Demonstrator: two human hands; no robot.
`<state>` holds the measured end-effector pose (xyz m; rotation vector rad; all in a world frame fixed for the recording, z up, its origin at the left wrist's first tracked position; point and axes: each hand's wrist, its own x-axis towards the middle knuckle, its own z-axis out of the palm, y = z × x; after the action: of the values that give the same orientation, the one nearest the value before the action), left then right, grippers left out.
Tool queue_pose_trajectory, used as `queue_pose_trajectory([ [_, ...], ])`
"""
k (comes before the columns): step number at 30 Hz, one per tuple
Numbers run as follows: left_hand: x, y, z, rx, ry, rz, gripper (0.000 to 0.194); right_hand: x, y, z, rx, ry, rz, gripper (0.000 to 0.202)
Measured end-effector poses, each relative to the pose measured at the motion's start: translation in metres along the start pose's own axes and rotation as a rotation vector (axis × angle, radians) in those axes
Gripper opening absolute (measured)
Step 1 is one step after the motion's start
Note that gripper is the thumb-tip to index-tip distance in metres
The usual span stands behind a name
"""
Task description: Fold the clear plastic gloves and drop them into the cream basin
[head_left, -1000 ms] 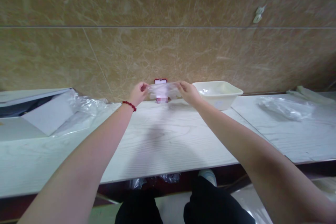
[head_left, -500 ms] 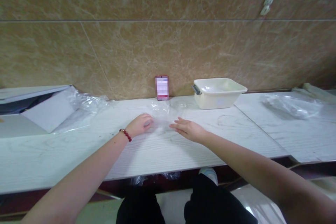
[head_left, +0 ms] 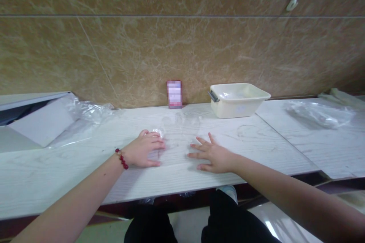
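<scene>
A thin clear plastic bag (head_left: 182, 123) lies spread on the white wood-grain tabletop, its outline hard to make out. My left hand (head_left: 144, 150), with a red bead bracelet (head_left: 122, 159) at the wrist, rests at the bag's left side. Its fingers are apart, and a crinkled shiny bit of plastic shows by the fingertips. Opposite it, my right hand (head_left: 215, 155) is spread palm down, at or just over the bag's right side. Neither hand grips anything that I can see. A phone (head_left: 174, 95) with a blurred screen leans on the wall behind the bag.
A cream plastic tub (head_left: 238, 108) with a grey handle stands by the wall, right of the phone. Crumpled clear plastic (head_left: 322, 114) lies farther right. At the left are an open white box (head_left: 42, 125) and more clear wrapping (head_left: 95, 112). The tabletop's front edge runs before my knees.
Both hands have come nearer to me. The left has gone from curled fingers to spread ones, and the right hand's fingers have fanned out. The plastic between them looks flatter.
</scene>
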<state>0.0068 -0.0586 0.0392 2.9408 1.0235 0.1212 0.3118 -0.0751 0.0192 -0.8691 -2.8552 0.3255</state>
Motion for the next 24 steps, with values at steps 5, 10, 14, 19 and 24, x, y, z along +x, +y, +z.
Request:
queue_pose_trajectory([
  [5, 0.014, 0.023, -0.017, -0.028, -0.01, 0.039, 0.067, 0.012, 0.02, -0.018, 0.147, 0.126, 0.045, 0.043],
  [10, 0.052, 0.08, 0.01, -0.048, -0.015, 0.055, 0.076, 0.053, 0.037, -0.017, 0.262, 0.195, 0.096, 0.047],
  [14, 0.063, 0.103, 0.037, -0.037, -0.039, -0.001, 0.079, 0.077, 0.033, -0.008, 0.284, 0.067, 0.08, 0.046],
  [19, 0.058, 0.104, 0.046, -0.078, -0.052, -0.007, 0.08, 0.086, 0.027, 0.001, 0.251, -0.086, -0.031, 0.044],
  [24, 0.058, 0.105, 0.045, -0.114, -0.043, -0.016, 0.081, 0.091, 0.031, 0.008, 0.167, -0.134, -0.057, 0.042],
])
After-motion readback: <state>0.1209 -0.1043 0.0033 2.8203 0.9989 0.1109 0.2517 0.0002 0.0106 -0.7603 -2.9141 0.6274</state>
